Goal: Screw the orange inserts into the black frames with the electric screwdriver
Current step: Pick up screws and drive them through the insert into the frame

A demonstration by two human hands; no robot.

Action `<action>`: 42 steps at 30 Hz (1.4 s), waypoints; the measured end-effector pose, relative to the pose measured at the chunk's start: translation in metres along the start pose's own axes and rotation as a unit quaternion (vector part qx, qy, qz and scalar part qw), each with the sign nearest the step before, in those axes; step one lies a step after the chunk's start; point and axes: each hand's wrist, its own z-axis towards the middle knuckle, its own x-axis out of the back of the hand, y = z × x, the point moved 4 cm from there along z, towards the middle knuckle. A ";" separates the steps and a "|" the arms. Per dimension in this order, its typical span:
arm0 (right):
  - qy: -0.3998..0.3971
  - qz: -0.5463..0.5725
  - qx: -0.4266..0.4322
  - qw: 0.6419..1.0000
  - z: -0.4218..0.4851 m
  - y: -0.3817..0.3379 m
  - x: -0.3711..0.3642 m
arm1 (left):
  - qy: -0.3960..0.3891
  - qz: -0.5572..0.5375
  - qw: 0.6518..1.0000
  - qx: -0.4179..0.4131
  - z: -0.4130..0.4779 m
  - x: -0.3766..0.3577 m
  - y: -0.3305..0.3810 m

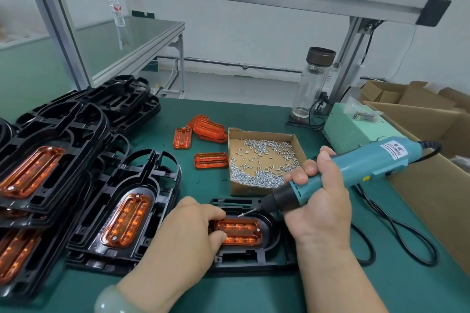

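Right grip [320, 201] wraps the teal electric screwdriver [376, 160], bit angled toward 8 o'clock, a screw [241, 214] on its tip just above the orange insert [240, 232]. Left grip [193, 231] pinches that insert's 9 o'clock end, seated in the black frame [256, 258].

On the table [254, 114] the nearest frame [276, 245] holds an insert [240, 232], the screwdriver [381, 157] slants in from its right, stacked frames [142, 178] lie left, the screw box [244, 188] just behind, loose inserts [203, 129] left of that box, a power unit [356, 129] far right.
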 end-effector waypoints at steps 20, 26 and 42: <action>-0.088 -0.110 0.032 0.990 -0.008 0.008 -0.012 | -0.025 -0.052 0.998 -0.015 0.005 -0.008 -0.002; -0.108 -0.132 0.035 0.985 -0.010 0.009 -0.017 | -0.023 -0.034 0.999 -0.036 0.006 -0.007 -0.001; -0.157 -0.163 0.042 0.973 -0.014 0.019 -0.026 | -0.029 -0.050 0.998 -0.035 0.007 -0.007 -0.003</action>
